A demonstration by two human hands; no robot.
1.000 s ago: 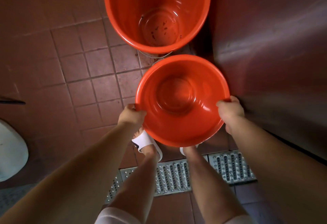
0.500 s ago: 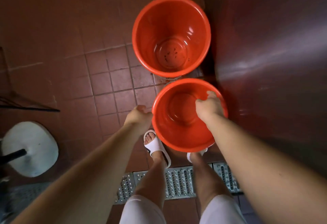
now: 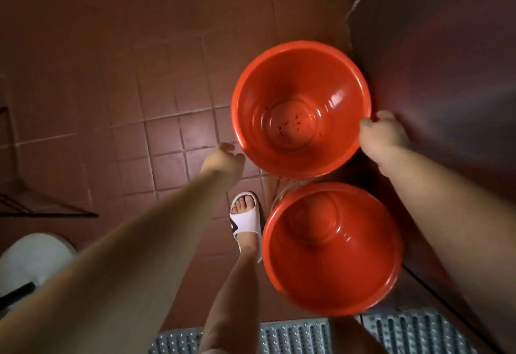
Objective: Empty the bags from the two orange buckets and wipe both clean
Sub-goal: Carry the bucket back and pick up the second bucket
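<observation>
Two orange buckets (image 3: 329,283) bagless, far one speckled | right hand (image 3: 381,137) grips rim | left hand (image 3: 223,162) loose

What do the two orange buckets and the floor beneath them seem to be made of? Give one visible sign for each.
Far bucket and near bucket: probably moulded plastic, glossy; light glints on their smooth walls and rolled rims. Floor: probably ceramic tile, reddish-brown, faintly shiny; square pieces with grout lines.
</observation>
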